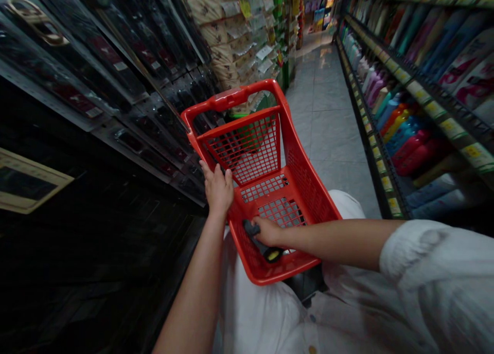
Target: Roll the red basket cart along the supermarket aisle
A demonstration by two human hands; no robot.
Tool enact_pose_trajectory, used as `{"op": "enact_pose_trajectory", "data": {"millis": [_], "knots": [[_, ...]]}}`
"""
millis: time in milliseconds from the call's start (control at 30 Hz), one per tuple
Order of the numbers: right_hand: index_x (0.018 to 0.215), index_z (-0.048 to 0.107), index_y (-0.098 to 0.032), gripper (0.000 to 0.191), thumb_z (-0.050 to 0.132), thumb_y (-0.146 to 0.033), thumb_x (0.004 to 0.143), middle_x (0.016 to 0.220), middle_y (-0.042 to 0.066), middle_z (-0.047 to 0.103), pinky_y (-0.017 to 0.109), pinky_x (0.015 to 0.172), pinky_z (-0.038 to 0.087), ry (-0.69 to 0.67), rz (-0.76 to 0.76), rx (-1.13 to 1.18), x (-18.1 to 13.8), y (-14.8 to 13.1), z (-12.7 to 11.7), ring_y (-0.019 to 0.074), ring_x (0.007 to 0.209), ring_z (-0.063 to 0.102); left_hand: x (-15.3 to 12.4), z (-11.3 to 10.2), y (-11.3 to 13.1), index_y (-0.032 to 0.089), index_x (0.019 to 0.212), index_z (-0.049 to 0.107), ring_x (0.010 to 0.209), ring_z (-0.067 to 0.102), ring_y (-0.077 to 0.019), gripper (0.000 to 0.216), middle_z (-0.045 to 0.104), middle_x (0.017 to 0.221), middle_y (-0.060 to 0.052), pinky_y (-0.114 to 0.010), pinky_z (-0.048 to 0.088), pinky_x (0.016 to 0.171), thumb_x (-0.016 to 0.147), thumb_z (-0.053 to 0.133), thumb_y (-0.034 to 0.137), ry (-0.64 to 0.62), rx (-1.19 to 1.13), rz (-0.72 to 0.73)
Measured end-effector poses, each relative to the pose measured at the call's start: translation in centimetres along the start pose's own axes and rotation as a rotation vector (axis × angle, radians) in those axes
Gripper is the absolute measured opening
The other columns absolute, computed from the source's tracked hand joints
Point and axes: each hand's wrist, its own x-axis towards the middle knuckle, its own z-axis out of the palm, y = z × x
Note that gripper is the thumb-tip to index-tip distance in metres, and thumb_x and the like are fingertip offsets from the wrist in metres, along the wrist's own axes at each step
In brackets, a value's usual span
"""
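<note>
A red plastic shopping basket (309,202) with lattice walls and a raised handle at its far end stands in front of my knees. My left hand (219,189) lies on its left rim with the fingers stretched out and apart. Inside, low at the near left, my right hand (268,231) is closed around a dark grey object (251,227), whose kind I cannot make out. Just below it is a round black thing with a yellow centre (273,254). Whether these two are joined cannot be seen.
Packaged goods (127,76) hang on a dark rack at the left, with stacked beige packs (216,30) beyond. Shelves of colourful bottles (409,133) line the right. A grey tiled aisle (328,96) runs ahead between them. White-clothed legs (258,313) flank the basket's near end.
</note>
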Motion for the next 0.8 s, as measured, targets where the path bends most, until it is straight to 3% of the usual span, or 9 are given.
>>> {"op": "enact_pose_trajectory", "data": {"millis": [67,133,267,333,400,500,600,700,800], "knots": [[0.082,0.056,-0.02,0.027,0.063,-0.001,0.064,0.07,-0.002,0.057,0.033,0.069,0.048,-0.102,0.169,-0.012,-0.2,0.3,-0.1,0.0194,0.072,0.059,0.0,0.0,0.0,0.008,0.136,0.052,0.149,0.022,-0.0351,0.055,0.01,0.163,-0.023,-0.052,0.03,0.117,0.096,0.04,0.043,0.001,-0.007,0.003],[0.085,0.055,-0.02,0.023,0.062,-0.005,0.068,0.067,-0.002,0.056,0.03,0.062,0.047,-0.115,0.173,0.052,0.1,-0.1,-0.6,0.0175,0.066,0.058,0.0,0.0,0.0,0.009,0.135,0.052,0.148,0.024,-0.0354,0.055,0.009,0.163,-0.023,-0.052,0.031,0.117,0.096,0.039,0.046,0.004,-0.02,0.004],[0.093,0.053,-0.021,0.029,0.061,-0.008,0.069,0.081,-0.004,0.058,0.023,0.068,0.048,-0.041,-0.148,0.328,1.0,-1.8,-1.8,0.0138,0.077,0.059,0.0,0.0,0.2,0.008,0.135,0.052,0.146,0.028,-0.0377,0.057,0.008,0.163,-0.025,-0.054,0.03,0.116,0.096,0.038,0.048,-0.009,-0.011,-0.012],[0.091,0.053,-0.021,0.034,0.062,-0.005,0.063,0.083,-0.005,0.058,0.022,0.071,0.047,-0.032,-0.252,0.304,0.9,-1.8,-2.1,0.0134,0.081,0.058,0.1,-0.1,0.2,0.008,0.134,0.052,0.146,0.027,-0.0381,0.057,0.007,0.163,-0.025,-0.054,0.03,0.116,0.096,0.039,0.048,-0.017,-0.006,-0.006],[0.086,0.055,-0.021,0.034,0.062,-0.003,0.058,0.076,-0.005,0.056,0.024,0.069,0.046,-0.078,-0.177,0.108,0.4,-1.2,-1.9,0.0142,0.076,0.057,0.0,-0.2,0.3,0.008,0.134,0.052,0.147,0.027,-0.0381,0.057,0.007,0.163,-0.025,-0.053,0.03,0.116,0.096,0.039,0.048,-0.024,-0.002,0.002],[0.078,0.056,-0.021,0.028,0.064,-0.005,0.057,0.062,-0.006,0.052,0.029,0.061,0.045,-0.225,0.099,-0.202,-0.7,-0.4,-1.6,0.0168,0.063,0.055,0.0,-0.4,0.4,0.007,0.135,0.051,0.147,0.027,-0.0383,0.056,0.007,0.163,-0.026,-0.054,0.03,0.116,0.096,0.04,0.046,-0.035,0.018,-0.005],[0.072,0.056,-0.021,0.021,0.069,-0.01,0.059,0.057,-0.005,0.051,0.03,0.057,0.043,-0.331,0.203,-0.284,-1.2,-0.9,-2.1,0.0173,0.057,0.054,0.0,-0.5,0.5,0.005,0.135,0.051,0.147,0.026,-0.0383,0.056,0.007,0.162,-0.028,-0.053,0.03,0.116,0.096,0.041,0.043,-0.046,0.043,-0.017],[0.074,0.059,-0.02,0.019,0.073,-0.015,0.062,0.061,-0.005,0.054,0.026,0.056,0.042,-0.431,0.103,-0.178,-1.2,-1.9,-3.7,0.0144,0.059,0.052,0.1,-0.4,0.5,0.006,0.135,0.051,0.147,0.025,-0.0378,0.056,0.007,0.162,-0.027,-0.053,0.031,0.116,0.096,0.041,0.044,-0.041,0.036,-0.014],[0.084,0.061,-0.019,0.029,0.075,-0.013,0.06,0.071,-0.008,0.056,0.021,0.061,0.042,-0.51,-0.146,-0.018,-1.6,-2.0,-5.1,0.0114,0.067,0.053,0.2,-0.1,0.3,0.007,0.135,0.052,0.148,0.023,-0.0368,0.056,0.007,0.163,-0.025,-0.053,0.029,0.117,0.096,0.039,0.046,-0.025,0.016,-0.011]]}}
